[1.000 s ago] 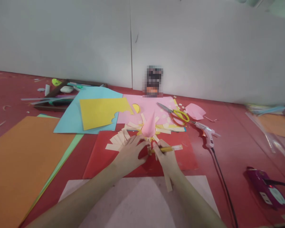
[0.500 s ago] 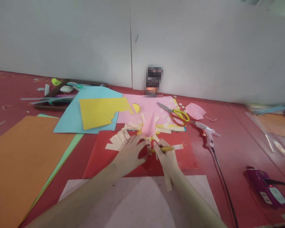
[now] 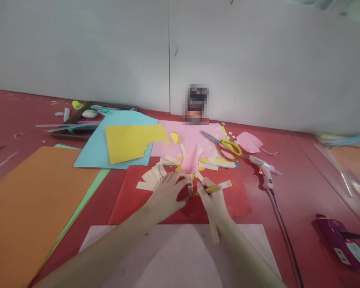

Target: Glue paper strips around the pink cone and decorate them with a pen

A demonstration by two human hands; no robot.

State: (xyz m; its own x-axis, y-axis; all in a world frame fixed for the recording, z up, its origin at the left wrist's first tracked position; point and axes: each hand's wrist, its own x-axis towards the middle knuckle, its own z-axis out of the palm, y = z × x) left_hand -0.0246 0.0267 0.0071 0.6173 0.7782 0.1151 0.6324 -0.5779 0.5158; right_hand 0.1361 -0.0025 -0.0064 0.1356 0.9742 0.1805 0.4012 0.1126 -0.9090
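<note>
My right hand (image 3: 211, 198) grips a yellow pen (image 3: 213, 189), its tip at the lower end of a narrow cream paper strip (image 3: 190, 187) that bears a letter A and darker marks. My left hand (image 3: 168, 192) steadies this strip, fingers at its top and thumb at its lower end. Just above stands a pink paper cone (image 3: 190, 160) on a yellow scalloped base, with cream strips radiating from it. To the left, more cream strips (image 3: 150, 179) are fanned out on the red sheet (image 3: 129, 200). One loose strip (image 3: 214, 232) lies partly under my right wrist.
Scissors (image 3: 223, 144) and a pink glue gun (image 3: 265, 172) with a black cord lie to the right, near a purple power strip (image 3: 343, 244). Yellow (image 3: 129, 144), blue (image 3: 90, 154) and orange sheets (image 3: 33, 200) are on the left. A dark tray (image 3: 69, 135) sits behind them.
The whole view has shifted slightly, so things appear a little further right. The pen tip stays at the strip's lower end; both hands keep nearly the same pose.
</note>
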